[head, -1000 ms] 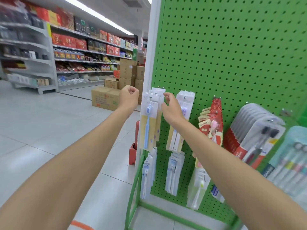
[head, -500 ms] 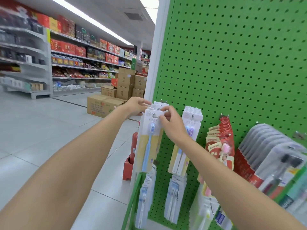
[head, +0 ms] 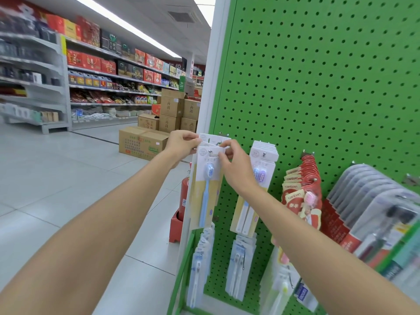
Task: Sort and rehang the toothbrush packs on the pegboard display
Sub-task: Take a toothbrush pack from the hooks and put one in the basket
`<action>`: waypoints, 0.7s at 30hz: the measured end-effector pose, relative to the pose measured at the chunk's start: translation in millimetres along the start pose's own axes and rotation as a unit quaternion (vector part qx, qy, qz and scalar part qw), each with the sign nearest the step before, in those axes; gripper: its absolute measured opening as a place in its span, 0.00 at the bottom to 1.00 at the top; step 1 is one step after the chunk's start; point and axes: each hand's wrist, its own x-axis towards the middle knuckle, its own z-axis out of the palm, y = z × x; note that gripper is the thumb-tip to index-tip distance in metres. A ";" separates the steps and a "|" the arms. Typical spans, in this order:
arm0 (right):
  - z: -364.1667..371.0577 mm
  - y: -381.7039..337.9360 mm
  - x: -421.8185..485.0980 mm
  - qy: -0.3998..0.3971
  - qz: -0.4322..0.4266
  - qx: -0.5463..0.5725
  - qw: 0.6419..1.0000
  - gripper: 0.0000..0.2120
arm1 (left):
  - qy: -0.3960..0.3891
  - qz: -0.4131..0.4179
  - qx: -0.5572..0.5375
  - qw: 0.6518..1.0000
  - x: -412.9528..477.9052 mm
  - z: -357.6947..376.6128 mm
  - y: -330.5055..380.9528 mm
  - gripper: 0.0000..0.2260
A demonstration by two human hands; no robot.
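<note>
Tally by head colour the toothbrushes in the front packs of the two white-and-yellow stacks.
Blue-headed plastic toothbrushes: 2
Purple-headed plastic toothbrush: 1
Total: 3

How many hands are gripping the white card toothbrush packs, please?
2: left hand pinches the white card toothbrush packs at top left; right hand at top right.
</note>
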 end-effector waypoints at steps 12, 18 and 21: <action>12.4 -6.1 -26.1 0.009 0.037 -0.008 0.999 0.25 | 0.243 -0.085 0.031 0.966 -73.4 -10.1 -48.7 0.03; 14.6 -7.5 -60.3 -0.039 0.027 -0.050 0.998 0.37 | 0.296 -0.139 0.049 0.944 -131.9 -10.3 -70.8 0.03; 13.4 -4.0 -83.2 -0.027 0.021 -0.071 0.997 0.38 | 0.264 -0.137 0.039 0.954 -157.2 -2.1 -82.2 0.03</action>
